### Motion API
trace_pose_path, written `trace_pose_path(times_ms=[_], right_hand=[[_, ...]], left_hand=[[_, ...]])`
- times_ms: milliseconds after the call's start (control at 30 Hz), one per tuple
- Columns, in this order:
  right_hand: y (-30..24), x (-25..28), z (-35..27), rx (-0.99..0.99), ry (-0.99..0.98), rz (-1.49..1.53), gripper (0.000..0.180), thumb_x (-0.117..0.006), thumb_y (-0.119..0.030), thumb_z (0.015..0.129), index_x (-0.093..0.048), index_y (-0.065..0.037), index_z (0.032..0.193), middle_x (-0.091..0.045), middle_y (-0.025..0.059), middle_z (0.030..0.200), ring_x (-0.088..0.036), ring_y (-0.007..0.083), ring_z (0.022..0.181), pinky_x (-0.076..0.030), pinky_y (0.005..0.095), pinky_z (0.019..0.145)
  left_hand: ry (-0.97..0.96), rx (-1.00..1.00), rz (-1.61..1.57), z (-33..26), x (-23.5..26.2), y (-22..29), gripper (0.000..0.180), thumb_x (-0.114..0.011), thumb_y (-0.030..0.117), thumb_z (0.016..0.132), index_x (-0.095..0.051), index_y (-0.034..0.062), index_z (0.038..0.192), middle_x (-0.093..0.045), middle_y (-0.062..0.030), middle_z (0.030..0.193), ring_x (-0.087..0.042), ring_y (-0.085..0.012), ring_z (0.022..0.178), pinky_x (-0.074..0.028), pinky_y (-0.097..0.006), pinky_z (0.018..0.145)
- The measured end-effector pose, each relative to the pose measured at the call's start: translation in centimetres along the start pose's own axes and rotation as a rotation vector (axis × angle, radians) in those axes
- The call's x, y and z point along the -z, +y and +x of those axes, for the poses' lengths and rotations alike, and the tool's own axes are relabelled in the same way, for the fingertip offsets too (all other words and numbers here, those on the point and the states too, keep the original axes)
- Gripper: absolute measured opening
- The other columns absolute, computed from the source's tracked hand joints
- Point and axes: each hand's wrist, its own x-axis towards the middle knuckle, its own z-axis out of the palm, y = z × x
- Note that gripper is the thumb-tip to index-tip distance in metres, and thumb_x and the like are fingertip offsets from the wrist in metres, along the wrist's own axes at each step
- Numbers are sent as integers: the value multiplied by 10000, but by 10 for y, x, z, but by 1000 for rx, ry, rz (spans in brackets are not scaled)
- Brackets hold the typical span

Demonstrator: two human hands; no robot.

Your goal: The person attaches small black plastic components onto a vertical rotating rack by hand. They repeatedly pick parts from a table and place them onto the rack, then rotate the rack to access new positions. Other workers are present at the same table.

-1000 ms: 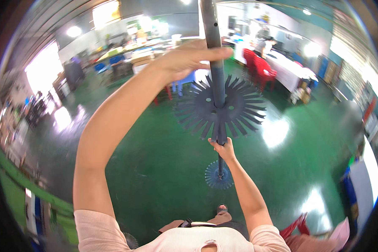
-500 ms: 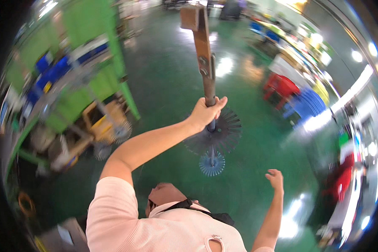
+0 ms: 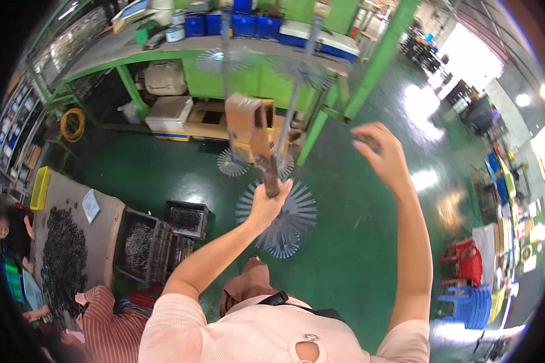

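My left hand (image 3: pixel 267 207) is wrapped round the upper rod of a metal hanging rack (image 3: pixel 272 181), which is upright in front of me. Above the fist, the rack ends in a brownish hooked bracket (image 3: pixel 247 124). Below the fist are a wide slotted disc (image 3: pixel 298 213) and a smaller slotted disc (image 3: pixel 282 247); nothing can be seen hanging on them. My right hand (image 3: pixel 383 156) is raised at the right, empty, with thumb and fingers apart. Two similar racks stand ahead by the green bench, with rods and slotted discs (image 3: pixel 232 163); my rack's bracket partly overlaps them.
A green-framed bench (image 3: pixel 157 53) with blue bins (image 3: pixel 243 25) runs across the far side. At the left, a table (image 3: pixel 106 224) bears a heap of small black parts, with people beside it. Black crates (image 3: pixel 140 245) stand next to it. Red (image 3: pixel 466 263) and blue chairs (image 3: pixel 468 305) are at the right.
My view has turned left, bringing the bench ahead and the parts table into sight. The rack has come along in my left hand. My right hand has risen from low at the right.
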Motion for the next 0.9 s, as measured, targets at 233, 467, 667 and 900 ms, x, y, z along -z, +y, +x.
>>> trace_pose_path(times_ms=[233,467,667,900], right_hand=[[38,-213,231,135,-102,123,487,-719,-264,770,-575,-20,1166,-616,150,1123,-616,219,1007,-492,339,858],[69,-329,399,50,95,269,742,-756,-357,708,-446,11,1273,-612,223,1116,-605,341,1032,-466,400,905],[75,-330,456,190,-143,115,555,-703,-339,761,-518,29,1134,-617,267,1065,-591,387,1041,-451,441,895],[13,-272,460,544,-235,372,440,-671,-323,790,-552,5,1057,-649,188,1006,-616,328,981,-448,406,857]], left_hand=[[378,-36,4,15,93,-56,384,-617,226,911,-432,107,596,-422,51,551,-367,-43,512,-283,-241,468],[756,-60,37,11,118,-48,399,-606,228,917,-413,93,595,-426,46,554,-398,-49,534,-326,-233,499],[1098,-98,211,8,103,-52,396,-601,250,919,-439,83,599,-426,47,550,-370,-48,523,-299,-242,481],[1439,-94,275,-25,37,-43,414,-603,233,913,-444,100,555,-457,49,524,-397,-39,492,-289,-230,456]])
